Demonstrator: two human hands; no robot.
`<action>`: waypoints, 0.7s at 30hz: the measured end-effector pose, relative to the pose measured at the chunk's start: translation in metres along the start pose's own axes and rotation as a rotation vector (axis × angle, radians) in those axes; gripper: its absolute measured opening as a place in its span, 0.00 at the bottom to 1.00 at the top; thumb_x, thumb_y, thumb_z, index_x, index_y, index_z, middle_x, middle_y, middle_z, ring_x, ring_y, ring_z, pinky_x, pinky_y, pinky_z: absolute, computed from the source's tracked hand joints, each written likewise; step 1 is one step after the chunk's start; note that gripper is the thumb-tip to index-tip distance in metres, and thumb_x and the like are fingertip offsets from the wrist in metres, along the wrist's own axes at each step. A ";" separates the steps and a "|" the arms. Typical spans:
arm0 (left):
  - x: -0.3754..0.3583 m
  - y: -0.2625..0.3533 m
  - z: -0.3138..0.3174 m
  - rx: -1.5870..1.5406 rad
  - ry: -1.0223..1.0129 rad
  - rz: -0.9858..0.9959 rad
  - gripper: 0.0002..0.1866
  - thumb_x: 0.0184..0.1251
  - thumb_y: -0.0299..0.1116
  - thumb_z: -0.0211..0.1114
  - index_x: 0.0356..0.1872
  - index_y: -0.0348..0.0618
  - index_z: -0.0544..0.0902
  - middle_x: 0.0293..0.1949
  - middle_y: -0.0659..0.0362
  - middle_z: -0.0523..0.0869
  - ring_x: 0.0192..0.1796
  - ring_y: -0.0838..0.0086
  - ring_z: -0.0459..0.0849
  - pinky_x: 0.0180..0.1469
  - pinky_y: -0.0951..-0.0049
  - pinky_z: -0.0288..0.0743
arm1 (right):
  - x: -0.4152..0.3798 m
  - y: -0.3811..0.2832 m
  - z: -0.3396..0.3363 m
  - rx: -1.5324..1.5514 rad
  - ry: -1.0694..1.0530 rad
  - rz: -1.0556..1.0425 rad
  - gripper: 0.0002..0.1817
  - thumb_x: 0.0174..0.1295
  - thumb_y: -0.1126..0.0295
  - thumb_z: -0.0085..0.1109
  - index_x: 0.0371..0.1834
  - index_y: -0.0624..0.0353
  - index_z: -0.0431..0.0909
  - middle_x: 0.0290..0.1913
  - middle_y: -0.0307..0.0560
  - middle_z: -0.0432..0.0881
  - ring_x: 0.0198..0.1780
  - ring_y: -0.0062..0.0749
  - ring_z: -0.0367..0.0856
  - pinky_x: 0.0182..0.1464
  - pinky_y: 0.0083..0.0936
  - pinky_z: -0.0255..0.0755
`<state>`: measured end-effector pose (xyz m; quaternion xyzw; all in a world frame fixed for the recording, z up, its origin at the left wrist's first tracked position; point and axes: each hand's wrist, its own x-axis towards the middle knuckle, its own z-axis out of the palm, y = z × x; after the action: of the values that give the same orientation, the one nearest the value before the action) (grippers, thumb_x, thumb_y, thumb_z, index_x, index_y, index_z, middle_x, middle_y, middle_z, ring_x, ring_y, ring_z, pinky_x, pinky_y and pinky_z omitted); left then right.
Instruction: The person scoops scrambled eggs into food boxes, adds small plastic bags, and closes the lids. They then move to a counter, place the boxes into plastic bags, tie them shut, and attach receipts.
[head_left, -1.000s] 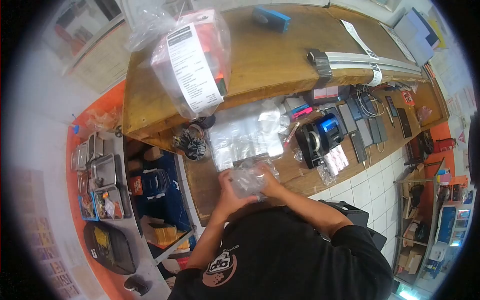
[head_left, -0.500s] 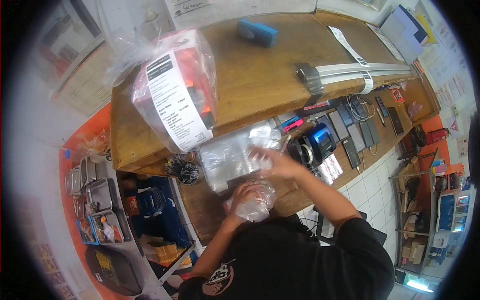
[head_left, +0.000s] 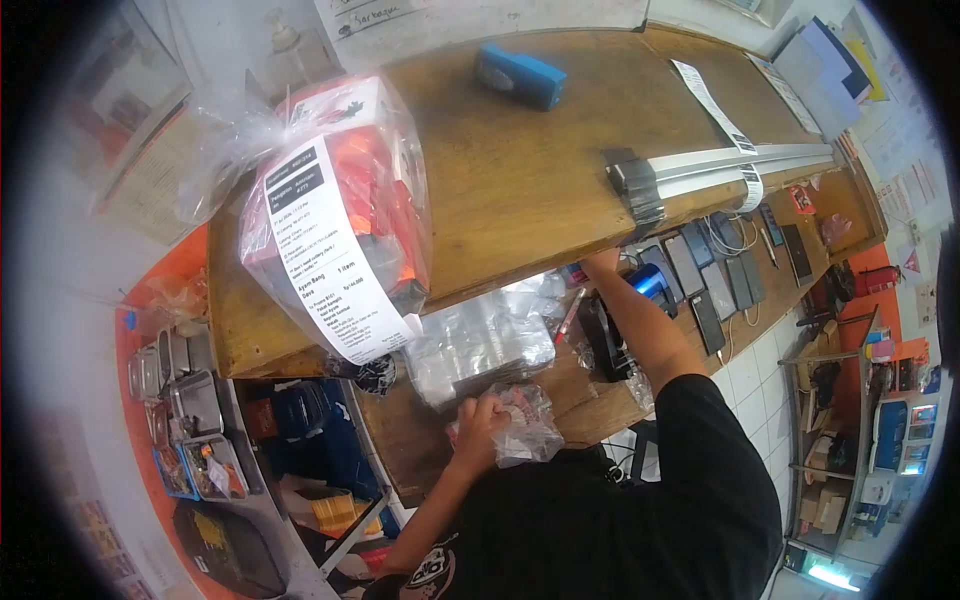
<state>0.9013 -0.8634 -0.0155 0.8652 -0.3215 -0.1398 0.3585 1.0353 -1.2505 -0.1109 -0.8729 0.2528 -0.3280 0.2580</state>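
My left hand (head_left: 480, 428) is closed on a crumpled clear plastic bag (head_left: 528, 425) with something reddish inside, low on the wooden desk. Beyond it lies a stack of flat clear plastic bags (head_left: 480, 345). My right hand (head_left: 601, 262) reaches in under the edge of the upper shelf, near the blue and black device (head_left: 650, 285); its fingers are hidden. A red and white pen-like stick (head_left: 571, 315) lies between the bag stack and that device.
On the upper wooden shelf (head_left: 500, 190) stand a tied plastic bag with a long receipt (head_left: 325, 250) and a blue box (head_left: 520, 75). Metal rails (head_left: 740, 165) run along its edge. Several phones (head_left: 705, 310) with white cables lie on the desk at right. Metal trays (head_left: 198, 400) stand at left.
My right hand has moved from above the bag stack away to the right, in under the shelf. My left hand stays on the crumpled bag. The view has shifted slightly.
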 end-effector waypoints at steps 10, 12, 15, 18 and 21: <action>-0.004 0.022 -0.010 0.166 -0.138 -0.057 0.12 0.44 0.21 0.61 0.34 0.42 0.83 0.38 0.51 0.79 0.40 0.52 0.81 0.43 0.55 0.75 | 0.002 0.029 -0.055 0.068 -0.372 0.219 0.09 0.52 0.71 0.63 0.35 0.63 0.83 0.44 0.53 0.83 0.43 0.47 0.82 0.49 0.37 0.73; -0.005 0.025 -0.016 0.184 -0.167 -0.056 0.13 0.44 0.21 0.62 0.36 0.42 0.83 0.39 0.51 0.79 0.41 0.52 0.82 0.43 0.55 0.76 | -0.009 -0.025 -0.092 0.376 -0.152 0.319 0.04 0.49 0.73 0.63 0.23 0.61 0.84 0.36 0.52 0.84 0.40 0.44 0.83 0.46 0.34 0.75; -0.010 0.027 -0.015 0.144 -0.151 -0.045 0.15 0.44 0.23 0.64 0.37 0.41 0.83 0.42 0.51 0.80 0.43 0.51 0.82 0.45 0.55 0.76 | -0.015 0.019 -0.086 0.060 -0.023 0.220 0.05 0.47 0.70 0.64 0.23 0.59 0.85 0.34 0.53 0.85 0.42 0.44 0.83 0.47 0.33 0.75; -0.014 0.026 -0.012 0.183 -0.161 -0.032 0.16 0.44 0.23 0.66 0.39 0.41 0.84 0.42 0.51 0.80 0.43 0.52 0.82 0.45 0.56 0.76 | -0.017 0.037 -0.083 -0.171 -0.076 -0.021 0.06 0.47 0.67 0.63 0.22 0.56 0.86 0.35 0.53 0.85 0.48 0.45 0.81 0.52 0.36 0.73; -0.015 0.030 -0.015 0.203 -0.160 -0.026 0.16 0.43 0.24 0.67 0.39 0.41 0.83 0.42 0.51 0.80 0.43 0.52 0.82 0.46 0.57 0.76 | -0.012 0.044 -0.071 -0.170 -0.075 0.005 0.07 0.47 0.68 0.60 0.23 0.56 0.86 0.37 0.51 0.86 0.54 0.46 0.78 0.57 0.39 0.71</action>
<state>0.8836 -0.8620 0.0169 0.8872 -0.3502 -0.1799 0.2405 0.9660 -1.2958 -0.0969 -0.9027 0.2722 -0.2718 0.1929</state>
